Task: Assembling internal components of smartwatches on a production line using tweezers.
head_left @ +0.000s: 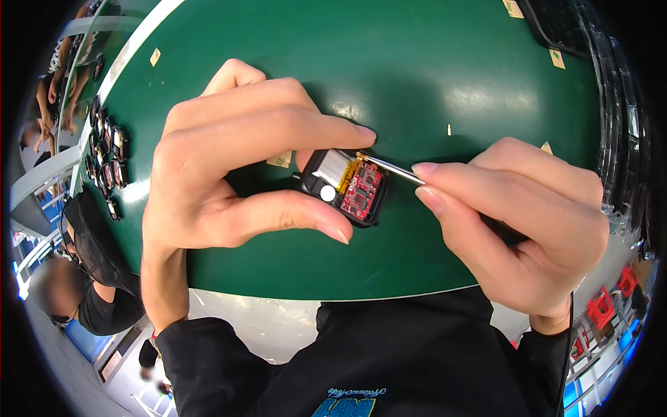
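Between the thumb and forefinger of my left hand is a small black electronic device with its housing uncovered. Inside it show a red circuit board, a silver battery, a strip of yellow tape and a round white dot. My right hand pinches a slim silver metal rod-like tool between thumb and forefinger. Its tip meets the device's upper edge, by the yellow tape and near my left fingertip. Whether the tool has one or two prongs cannot be made out.
Several similar black devices lie in a cluster at the left of the green table. Stacked clear plastic trays line the right side, with a black tray at the far right. Another person sits at left.
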### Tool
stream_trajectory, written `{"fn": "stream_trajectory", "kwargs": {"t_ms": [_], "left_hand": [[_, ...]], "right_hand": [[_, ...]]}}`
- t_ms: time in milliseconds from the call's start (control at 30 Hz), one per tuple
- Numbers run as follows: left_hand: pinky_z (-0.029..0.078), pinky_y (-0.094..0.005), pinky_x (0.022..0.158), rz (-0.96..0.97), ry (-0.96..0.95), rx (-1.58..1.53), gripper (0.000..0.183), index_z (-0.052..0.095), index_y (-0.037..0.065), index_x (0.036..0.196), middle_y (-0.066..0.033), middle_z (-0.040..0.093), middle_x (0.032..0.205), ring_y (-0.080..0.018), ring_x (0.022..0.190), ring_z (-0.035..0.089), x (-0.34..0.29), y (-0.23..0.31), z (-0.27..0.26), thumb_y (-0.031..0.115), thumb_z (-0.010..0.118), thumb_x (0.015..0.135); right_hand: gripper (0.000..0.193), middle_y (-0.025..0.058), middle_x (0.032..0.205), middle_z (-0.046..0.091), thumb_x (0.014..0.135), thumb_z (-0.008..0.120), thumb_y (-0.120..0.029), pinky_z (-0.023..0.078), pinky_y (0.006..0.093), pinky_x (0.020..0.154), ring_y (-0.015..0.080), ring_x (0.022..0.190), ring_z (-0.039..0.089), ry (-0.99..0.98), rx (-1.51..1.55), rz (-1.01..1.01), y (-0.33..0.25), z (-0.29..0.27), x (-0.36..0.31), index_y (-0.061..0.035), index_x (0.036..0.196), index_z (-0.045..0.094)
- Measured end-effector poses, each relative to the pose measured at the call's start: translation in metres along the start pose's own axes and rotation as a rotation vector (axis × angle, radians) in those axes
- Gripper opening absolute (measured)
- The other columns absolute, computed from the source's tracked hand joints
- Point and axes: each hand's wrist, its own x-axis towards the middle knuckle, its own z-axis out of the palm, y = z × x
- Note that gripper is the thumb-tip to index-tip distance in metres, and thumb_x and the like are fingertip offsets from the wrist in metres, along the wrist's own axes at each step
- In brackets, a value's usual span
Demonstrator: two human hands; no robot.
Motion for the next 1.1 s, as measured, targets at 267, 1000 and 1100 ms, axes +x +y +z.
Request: {"fn": "stream_trajectory", "kwargs": {"t_ms": [267, 1000, 1100], "left_hand": [[0.040, -0.0351, 0.076, 0.021, -0.006, 0.016, 0.079, 0.082, -0.006, 0.108, -0.0108, 0.080, 0.088, -0.0184, 0.069, 0.064, 0.001, 0.000, 0.002, 0.065, 0.088, 0.072], [0.040, -0.0342, 0.076, 0.015, 0.035, -0.003, 0.069, 0.081, 0.001, 0.104, -0.0071, 0.081, 0.091, -0.0164, 0.067, 0.060, 0.001, 0.001, 0.002, 0.058, 0.097, 0.070], [0.037, -0.0330, 0.075, -0.005, 0.053, -0.027, 0.066, 0.082, 0.003, 0.106, -0.0037, 0.079, 0.087, -0.0128, 0.064, 0.054, -0.001, 0.002, 0.004, 0.052, 0.102, 0.066]], "right_hand": [[0.024, 0.0084, 0.070, 0.069, 0.077, 0.082, 0.015, 0.039, 0.0241, 0.046, 0.0116, 0.054, 0.061, 0.025, 0.017, 0.014, 0.002, 0.003, -0.002, 0.0068, 0.100, 0.084], [0.023, 0.0060, 0.068, 0.068, 0.077, 0.083, 0.014, 0.036, 0.0246, 0.045, 0.0105, 0.051, 0.057, 0.072, 0.024, -0.027, 0.004, 0.007, -0.004, 0.0048, 0.098, 0.084], [0.021, 0.0050, 0.069, 0.068, 0.079, 0.084, 0.011, 0.035, 0.0240, 0.044, 0.0077, 0.049, 0.054, 0.078, 0.028, 0.045, -0.007, 0.001, -0.006, 0.0039, 0.099, 0.084]]}}
